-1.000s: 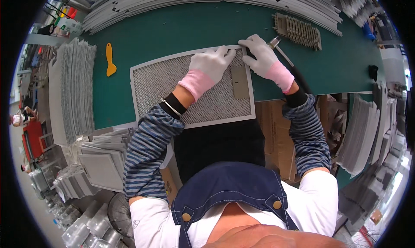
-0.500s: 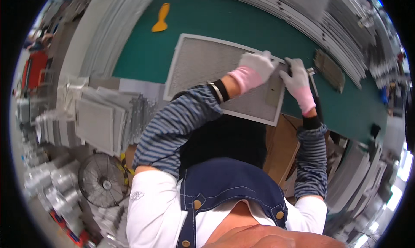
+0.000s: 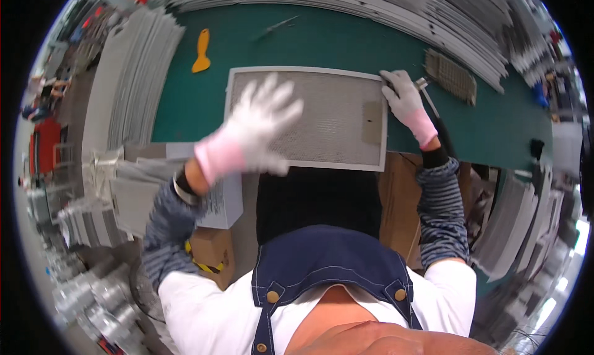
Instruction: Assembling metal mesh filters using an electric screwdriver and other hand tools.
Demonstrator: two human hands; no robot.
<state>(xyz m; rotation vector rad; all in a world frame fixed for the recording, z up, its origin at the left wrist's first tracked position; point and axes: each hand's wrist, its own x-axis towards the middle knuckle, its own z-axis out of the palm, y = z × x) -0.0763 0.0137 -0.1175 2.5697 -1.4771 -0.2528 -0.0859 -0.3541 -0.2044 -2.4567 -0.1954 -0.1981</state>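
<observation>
The rectangular grey metal-mesh filter panel with a pale aluminium frame (image 3: 322, 117) is lying flat on the green work mat (image 3: 346, 36), directly under and between the two hands, its near long edge overhanging the bench edge towards the person's body.

Judging by its thin frame and fine mesh, it probably handles as light and fairly stiff along the frame, while the mesh face likely dents if pressed hard. The frame edges look like the safest places to grasp, ideally at two opposite sides, since the smooth metal could slip in cloth gloves.

The left hand (image 3: 260, 129), in a white glove with a pink cuff, is hovering blurred above the panel's near left part, fingers spread wide and holding nothing. The right hand (image 3: 405, 104), gloved the same way, is resting on the panel's far right corner, fingers curled over the frame; whether it is also gripping the dark slim tool (image 3: 430, 101) beside it I cannot tell.

Beyond the left hand an orange plastic scraper (image 3: 201, 52) is lying on the mat. Beyond the right hand a small ribbed grey metal piece (image 3: 450, 76) is sitting. Stacks of similar grey panels (image 3: 133, 76) are standing left of the left hand.
</observation>
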